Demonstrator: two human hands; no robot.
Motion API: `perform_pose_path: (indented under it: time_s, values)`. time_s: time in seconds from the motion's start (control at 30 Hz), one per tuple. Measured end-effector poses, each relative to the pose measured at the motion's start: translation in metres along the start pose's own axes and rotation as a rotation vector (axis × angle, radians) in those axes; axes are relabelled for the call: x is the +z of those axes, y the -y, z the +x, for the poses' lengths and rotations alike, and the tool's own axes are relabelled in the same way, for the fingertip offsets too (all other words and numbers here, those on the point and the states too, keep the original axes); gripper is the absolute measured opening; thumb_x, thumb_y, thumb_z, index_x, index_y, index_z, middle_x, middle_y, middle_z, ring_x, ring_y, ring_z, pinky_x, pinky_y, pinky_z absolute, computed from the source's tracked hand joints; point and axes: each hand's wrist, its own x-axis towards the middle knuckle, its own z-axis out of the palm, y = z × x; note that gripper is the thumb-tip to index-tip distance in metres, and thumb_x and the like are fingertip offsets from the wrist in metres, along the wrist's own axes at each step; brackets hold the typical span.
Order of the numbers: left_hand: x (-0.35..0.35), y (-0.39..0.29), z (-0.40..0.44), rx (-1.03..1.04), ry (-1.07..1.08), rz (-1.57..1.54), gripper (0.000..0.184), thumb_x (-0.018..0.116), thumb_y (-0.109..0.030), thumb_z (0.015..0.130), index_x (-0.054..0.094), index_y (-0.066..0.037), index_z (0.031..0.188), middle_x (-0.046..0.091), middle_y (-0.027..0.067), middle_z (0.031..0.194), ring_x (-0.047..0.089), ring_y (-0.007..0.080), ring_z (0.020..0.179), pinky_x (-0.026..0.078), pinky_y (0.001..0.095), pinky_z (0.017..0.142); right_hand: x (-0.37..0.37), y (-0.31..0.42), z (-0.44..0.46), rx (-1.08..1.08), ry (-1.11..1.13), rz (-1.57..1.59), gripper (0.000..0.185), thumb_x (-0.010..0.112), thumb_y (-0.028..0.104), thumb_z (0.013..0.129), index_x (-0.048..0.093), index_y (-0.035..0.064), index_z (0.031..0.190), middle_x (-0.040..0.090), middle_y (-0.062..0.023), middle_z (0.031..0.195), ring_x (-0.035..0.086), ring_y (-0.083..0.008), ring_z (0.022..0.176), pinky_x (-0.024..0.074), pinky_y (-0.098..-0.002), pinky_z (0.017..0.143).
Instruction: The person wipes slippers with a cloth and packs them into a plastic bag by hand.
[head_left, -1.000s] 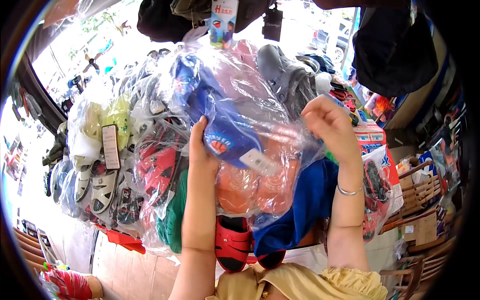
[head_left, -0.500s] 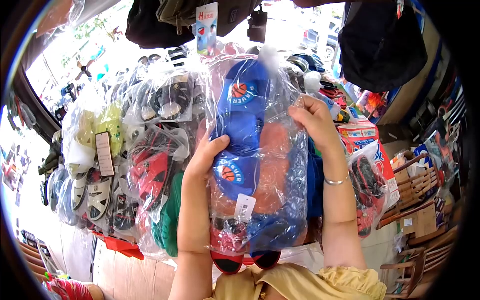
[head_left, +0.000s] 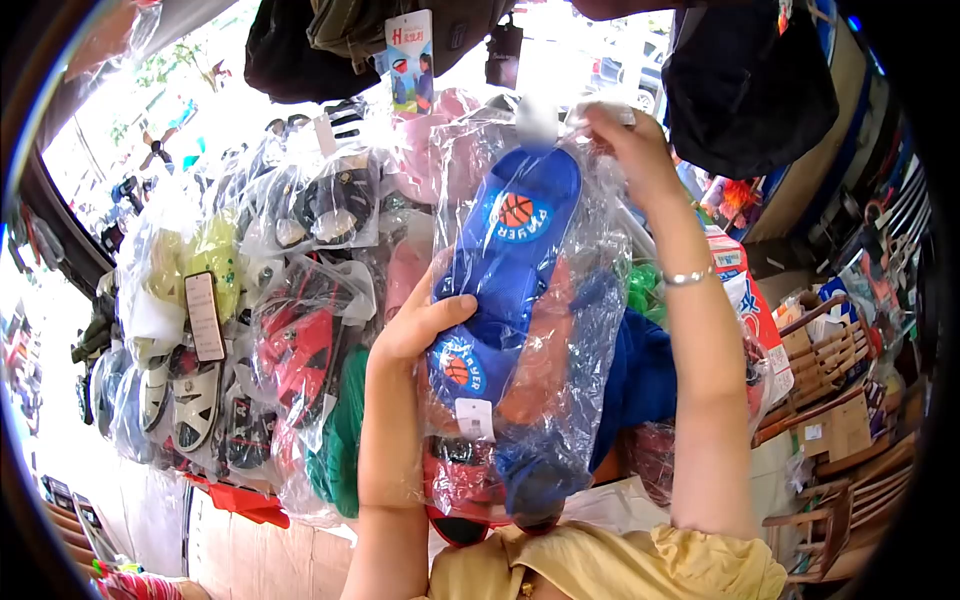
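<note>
A pair of blue slippers (head_left: 500, 270) with round basketball prints sits inside a clear plastic bag (head_left: 590, 330), with a white label (head_left: 475, 420) near the lower end. My left hand (head_left: 425, 320) grips the bagged pair by its left side, thumb on top. Up at the bag's top right corner, the fingers of my right hand (head_left: 635, 150) are closed on the plastic. Below and behind the bag lie orange-brown and dark blue footwear, partly seen through the film. Red and black slippers (head_left: 460, 525) stick out under it.
Bagged shoes and slippers cover the stand at left, with a phone (head_left: 204, 316) lying among them. Dark bags and a black hat-like item (head_left: 750, 95) hang overhead. Wooden chairs (head_left: 820, 380) and a cardboard box (head_left: 835, 430) stand at right.
My right hand has moved up to the bag's top corner. The blue slippers have tilted, their upper end leaning right, while my left hand keeps its hold at about the same spot.
</note>
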Motion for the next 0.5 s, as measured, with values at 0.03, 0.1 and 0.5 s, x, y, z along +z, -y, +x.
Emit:
perform_pose_path:
  time_s: [0.03, 0.1, 0.5]
  values:
    - [0.001, -0.002, 0.002, 0.008, 0.050, -0.039, 0.079, 0.072, -0.017, 0.078, 0.029, 0.003, 0.142, 0.054, 0.0121, 0.125, 0.055, 0.0190, 0.110, 0.046, 0.0335, 0.095, -0.005, -0.001, 0.009, -0.040, -0.014, -0.009, 0.039, 0.069, 0.036, 0.085, 0.068, 0.0000, 0.100, 0.066, -0.0020, 0.082, 0.054, -0.0073, 0.071, 0.0427, -0.0240, 0.067]
    - [0.000, 0.002, 0.005, -0.002, 0.041, -0.036, 0.080, 0.071, -0.017, 0.078, 0.028, 0.003, 0.142, 0.054, 0.0126, 0.124, 0.055, 0.0191, 0.110, 0.046, 0.0338, 0.094, -0.006, -0.002, 0.012, -0.020, -0.053, 0.027, 0.035, 0.069, 0.034, 0.085, 0.068, 0.0010, 0.097, 0.066, -0.0022, 0.082, 0.055, -0.0071, 0.072, 0.0425, -0.0230, 0.067]
    - [-0.006, 0.007, 0.010, 0.087, -0.077, -0.011, 0.070, 0.066, -0.016, 0.081, 0.032, 0.003, 0.139, 0.058, 0.0137, 0.118, 0.060, 0.0189, 0.101, 0.050, 0.0333, 0.088, 0.012, -0.026, -0.036, 0.171, -0.114, 0.347, 0.073, 0.062, 0.044, 0.089, 0.035, 0.0016, 0.141, 0.055, -0.0085, 0.121, 0.056, -0.0172, 0.097, 0.0457, -0.0296, 0.082]
